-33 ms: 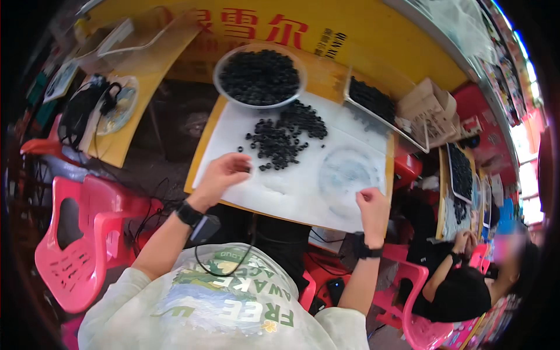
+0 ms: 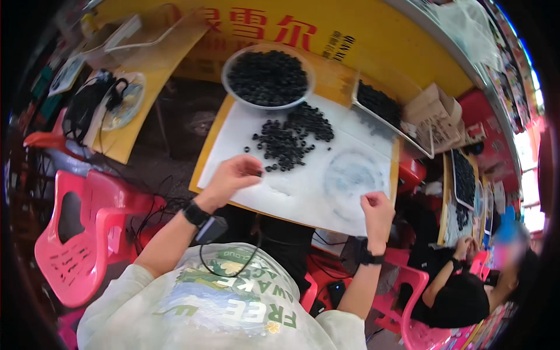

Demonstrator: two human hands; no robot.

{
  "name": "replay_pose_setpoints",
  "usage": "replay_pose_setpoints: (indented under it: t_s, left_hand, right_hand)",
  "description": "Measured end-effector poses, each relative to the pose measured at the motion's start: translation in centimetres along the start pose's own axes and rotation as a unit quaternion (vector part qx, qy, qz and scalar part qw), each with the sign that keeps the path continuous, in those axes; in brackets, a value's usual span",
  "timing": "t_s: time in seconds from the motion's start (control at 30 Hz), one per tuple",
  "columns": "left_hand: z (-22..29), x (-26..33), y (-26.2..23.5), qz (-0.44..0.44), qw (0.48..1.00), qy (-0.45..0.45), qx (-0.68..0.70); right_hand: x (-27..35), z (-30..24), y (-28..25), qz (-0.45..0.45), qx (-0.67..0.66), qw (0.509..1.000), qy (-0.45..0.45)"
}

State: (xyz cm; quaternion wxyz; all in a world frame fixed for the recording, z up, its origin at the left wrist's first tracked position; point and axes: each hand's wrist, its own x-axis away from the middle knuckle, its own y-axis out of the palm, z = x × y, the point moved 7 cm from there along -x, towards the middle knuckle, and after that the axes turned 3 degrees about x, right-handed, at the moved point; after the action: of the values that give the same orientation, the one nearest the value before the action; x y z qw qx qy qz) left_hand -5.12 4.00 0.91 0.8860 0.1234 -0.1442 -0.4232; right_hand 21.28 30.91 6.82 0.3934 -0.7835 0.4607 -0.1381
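Observation:
A loose pile of small black ring-shaped pieces (image 2: pixel 280 143) lies on the white-topped table (image 2: pixel 291 201). At the near left edge of that pile is my left hand (image 2: pixel 236 177). Its thumb and fingers are pinched together, with a dark bit at the tips that looks like one of the black rings. Over the table's right front edge my right hand (image 2: pixel 378 209) is closed in a pinch; whatever is in it is too small or hidden to tell. A wide clear bowl (image 2: pixel 227 87) heaped with more black pieces stands behind the pile.
A clear round dish or lid (image 2: pixel 353 181) lies on the right of the table. Beyond it stand a clear tray (image 2: pixel 402 131) of black pieces and a brown paper bag (image 2: pixel 434 114). Pink chairs (image 2: pixel 76 233) flank me. Another person (image 2: pixel 461 297) works at a table on the right.
My left hand has shifted slightly right, closer to the loose pile. The whole view has moved a little. My right hand stays closed near the same spot.

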Motion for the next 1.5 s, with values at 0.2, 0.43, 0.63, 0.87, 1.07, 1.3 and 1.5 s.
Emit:
replay_pose_setpoints:
  t_s: [0.2, 0.43, 0.63, 0.87, 1.07, 1.3, 1.5]
  left_hand:
    - [0.3, 0.6, 3.7, -0.074, 0.99, -0.068, 0.098]
    - [0.3, 1.8, 3.9, -0.095, 0.968, -0.097, 0.212]
    - [-0.2, 2.6, 2.7, -0.072, 0.964, -0.098, 0.235]
    - [-1.7, 2.5, 2.3, -0.049, 0.954, -0.119, 0.27]
    - [-3.8, 2.7, 0.7, 0.011, 0.922, -0.135, 0.363]
    - [-4.0, 3.6, 0.7, 0.024, 0.904, -0.149, 0.4]
    - [-3.4, 4.4, -0.9, 0.027, 0.91, -0.124, 0.395]
  right_hand:
    - [3.9, -9.4, 4.0, -0.087, -0.332, 0.939, 0.016]
    - [5.9, -18.3, 8.0, -0.102, -0.247, 0.951, -0.154]
    - [6.6, -18.2, 9.1, -0.105, -0.214, 0.957, -0.163]
    - [8.1, -18.7, 10.3, -0.078, -0.16, 0.958, -0.223]
    - [2.9, -16.3, 11.0, -0.125, -0.174, 0.959, -0.183]
    - [-9.1, -9.4, 12.6, -0.054, 0.317, 0.916, -0.241]
    - [-9.3, -10.3, 15.6, -0.091, 0.387, 0.883, -0.248]
